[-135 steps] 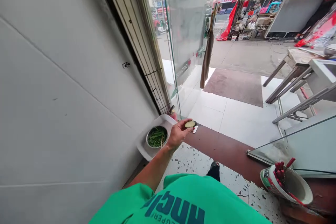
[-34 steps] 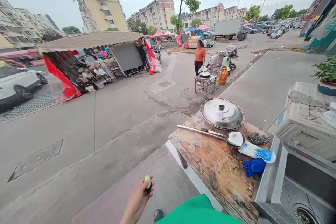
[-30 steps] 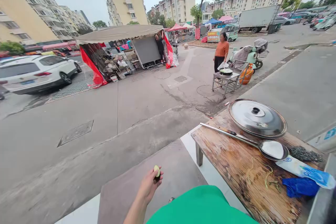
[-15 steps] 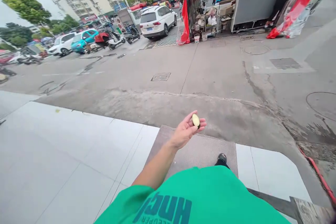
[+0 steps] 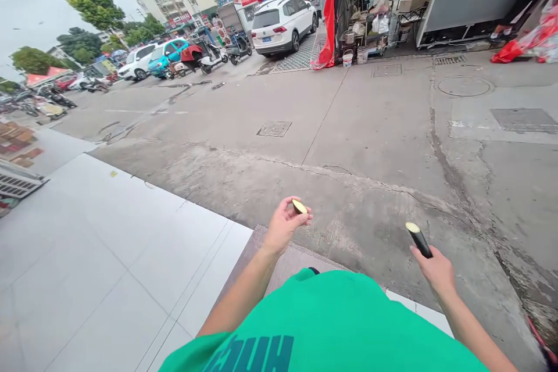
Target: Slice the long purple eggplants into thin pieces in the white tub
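- The left hand (image 5: 288,222), at the middle of the frame, pinches a short, dark-skinned vegetable piece with a pale, oval cut face (image 5: 299,207) between thumb and fingers.
- That piece's long axis slants from upper left to lower right; its cut face is turned up towards the camera.
- The right hand (image 5: 436,270), at the lower right of the frame, is closed around the lower part of a longer, glossy black, rod-shaped vegetable piece with a pale cut end (image 5: 421,244).
- The longer piece also runs from upper left to lower right. Its pale end points to the upper left, standing free of the fingers; its lower end is hidden in the grip.
- The two pieces are well apart, with grey concrete pavement (image 5: 349,151) showing between them.
- Below the left hand, the edge of a brownish-grey textured mat (image 5: 300,261) meets the pavement.
- The straight outer edge of the glossy white tile floor (image 5: 108,244) slants across the left of the frame.
- Beyond both hands, the pavement stretches broadly towards a white car (image 5: 283,26) and a red plastic sheet (image 5: 330,29) near the top.
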{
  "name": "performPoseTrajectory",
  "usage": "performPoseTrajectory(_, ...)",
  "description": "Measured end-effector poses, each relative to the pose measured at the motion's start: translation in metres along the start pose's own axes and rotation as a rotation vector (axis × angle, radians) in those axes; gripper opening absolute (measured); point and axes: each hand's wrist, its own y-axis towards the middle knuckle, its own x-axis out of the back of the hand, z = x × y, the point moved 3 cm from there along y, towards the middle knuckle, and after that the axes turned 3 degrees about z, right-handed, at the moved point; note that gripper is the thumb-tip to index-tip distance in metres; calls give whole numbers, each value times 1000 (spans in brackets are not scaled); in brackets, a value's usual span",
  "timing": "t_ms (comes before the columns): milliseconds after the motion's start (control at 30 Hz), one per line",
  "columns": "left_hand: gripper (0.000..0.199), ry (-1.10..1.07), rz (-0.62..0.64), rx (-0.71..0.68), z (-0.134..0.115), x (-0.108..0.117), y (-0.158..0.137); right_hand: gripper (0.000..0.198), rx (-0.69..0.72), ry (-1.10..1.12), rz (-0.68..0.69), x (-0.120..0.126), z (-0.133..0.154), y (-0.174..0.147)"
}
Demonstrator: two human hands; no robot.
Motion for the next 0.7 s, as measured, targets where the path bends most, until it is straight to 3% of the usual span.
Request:
performPoseTrajectory(100,53,6,-80,53,6,-10,43,56,178,176,-36,-18,77,44)
performPoseTrajectory(167,51,19,-119,71,9,-13,74,60,288,274,-66,-26,120,64)
performPoseTrajectory(300,51,46,-105,83,12,-18,148,58,431,386,57,-35,173,105)
performPoseTrajectory(433,42,11,65,39,10,-38,241,51,514,404,214,-42,208,157)
performPoseTrajectory(700,30,-183,417,206,24,-119,419,48,478,358,217,-68,261,271)
